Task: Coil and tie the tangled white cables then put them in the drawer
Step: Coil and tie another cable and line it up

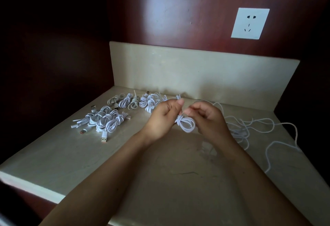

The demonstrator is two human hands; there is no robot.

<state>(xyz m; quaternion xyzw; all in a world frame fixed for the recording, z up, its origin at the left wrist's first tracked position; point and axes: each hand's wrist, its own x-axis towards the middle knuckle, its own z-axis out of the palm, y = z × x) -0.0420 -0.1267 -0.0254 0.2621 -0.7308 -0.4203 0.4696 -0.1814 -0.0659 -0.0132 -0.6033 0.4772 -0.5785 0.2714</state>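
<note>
**Coil (pixel 186 124) held between two hands above the desk**

Shadow swallows everything left of the left hand (pixel 161 116), so nothing there can be made out. The far row of tied bundles (pixel 139 101) runs behind that hand, and its right end is hidden by the knuckles. The loose white cables (pixel 250 127) are partly covered by the right hand (pixel 209 118); one strand trails out to the right, toward the desk's edge. Which strand each fingertip has hold of is hard to tell, since the curled fingers cover the wrapped neck of the coil.

The left hand pinches the top of the small white coil between its thumb and bent fingers. The right hand, fingers curled in, grips the same coil from the other side. The coil's loops hang below and between the two hands, clear of the desk (pixel 125 163).

A nearer cluster of tied bundles (pixel 105 120), plugs sticking out, lies on the desk well to the left of the left hand. A white wall socket (pixel 250 23) sits high above the right hand.
</note>
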